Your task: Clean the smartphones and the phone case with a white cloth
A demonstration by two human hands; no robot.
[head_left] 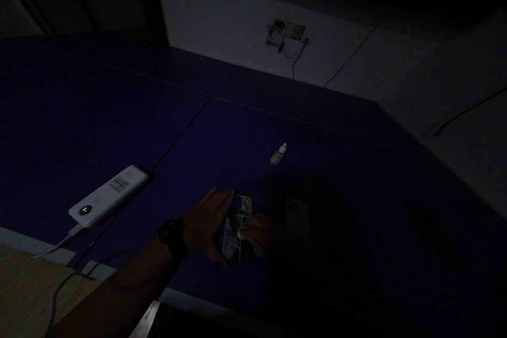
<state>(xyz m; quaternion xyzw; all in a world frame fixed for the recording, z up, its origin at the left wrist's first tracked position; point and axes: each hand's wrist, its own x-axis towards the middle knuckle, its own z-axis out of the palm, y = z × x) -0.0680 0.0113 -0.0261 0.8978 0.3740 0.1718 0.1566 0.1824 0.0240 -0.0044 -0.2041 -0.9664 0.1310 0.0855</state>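
Observation:
A phone case (232, 245) with a dark and pale marbled pattern lies on the dark blue table, its camera cutout at the far end. My left hand (204, 222), with a black watch on its wrist, steadies the case, fingers at its far left corner and thumb at its near left edge. Closed over the case's right side, my right hand (263, 235) pinches a small white wad (240, 234) against the surface; its material is unclear in the dim light. Right of that hand lies a pale phone (299, 219), partly hidden by my forearm. Beyond stands a small dropper bottle (278, 155) with a white top.
A white power bank (109, 195) with a lit display lies at the left, its white cable (59, 245) running off the near edge. A thin dark seam or cord crosses the table. Wall sockets (295, 30) with cables are at the back. The right side is very dark.

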